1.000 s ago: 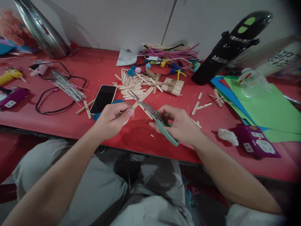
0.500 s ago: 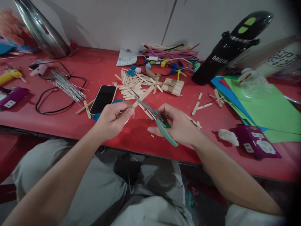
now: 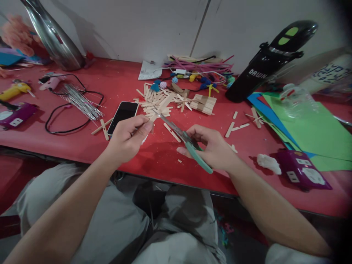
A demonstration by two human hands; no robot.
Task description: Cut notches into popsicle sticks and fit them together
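My left hand (image 3: 129, 137) pinches the near end of a wooden craft stick (image 3: 165, 105), which slants up and to the right over the table. In my right hand (image 3: 210, 146) are green-handled scissors (image 3: 198, 157), my fingers in the handles. The scissors' blades point up-left and meet the stick just beyond my left fingertips. Whether the blades bite into the wood I cannot tell. Behind the stick lies a loose pile of craft sticks (image 3: 154, 96). A small panel of sticks joined side by side (image 3: 202, 103) rests right of the pile.
Left of the pile lie a phone (image 3: 123, 113) and a bundle of thin wires (image 3: 82, 102). A black bottle (image 3: 247, 79) and green paper (image 3: 324, 128) are at the right, with a purple socket box (image 3: 304, 169) in front. Cut stick pieces (image 3: 231, 128) lie right of my hands.
The scissors' tips have shifted down and right along the stick, close to my left fingers. The stick is turned with its broad face more visible. The whole view has shifted slightly.
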